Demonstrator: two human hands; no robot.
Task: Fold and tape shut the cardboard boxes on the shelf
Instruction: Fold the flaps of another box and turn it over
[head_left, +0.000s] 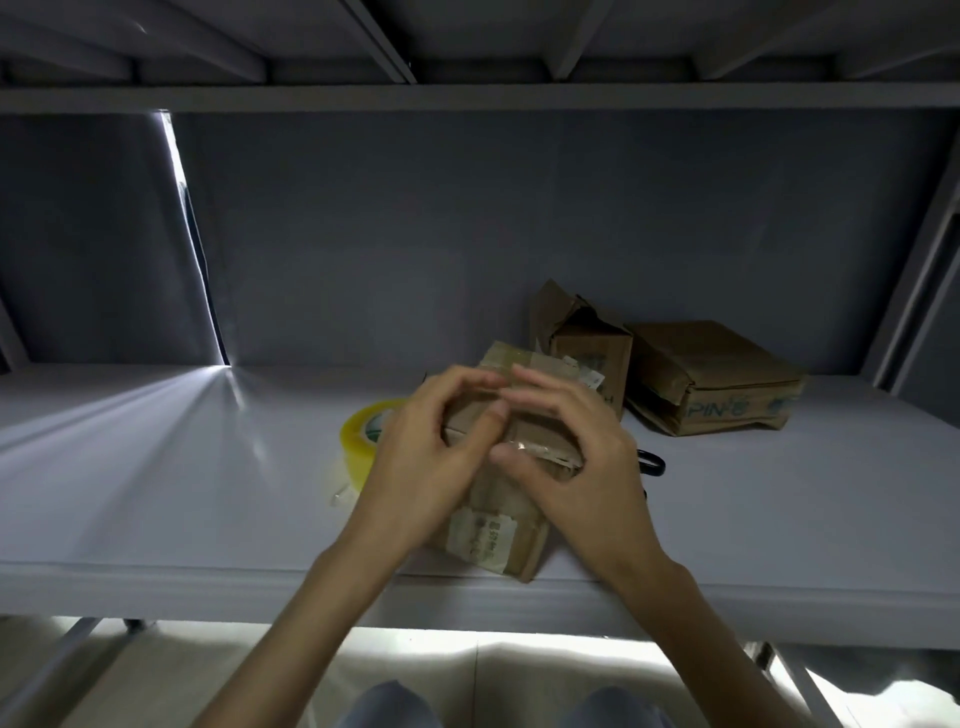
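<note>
A: How will this cardboard box (493, 530) handle, do you think?

B: I judge it light and a little soft — the card is creased and carries old labels and tape, so it can dent if one squeezes hard. It sits on the shelf (182, 493), near the front edge, under both hands.

A: And the grip?

B: The left hand (415, 467) lies curled over the left side of the top, thumb on the flap. The right hand (576, 457) bends over the right side, thumb pressing the shiny taped seam. Both hold the box itself — no tape is in the fingers, as far as I can see.

A: Where should one take hold?

B: At the two side walls, near the corners, where the card is stiffest.

A: Which way does it point?

B: Its long axis runs from the front edge toward the back, leaning slightly right. The tape roll (363, 441) stands just beside it, on the left.
</note>
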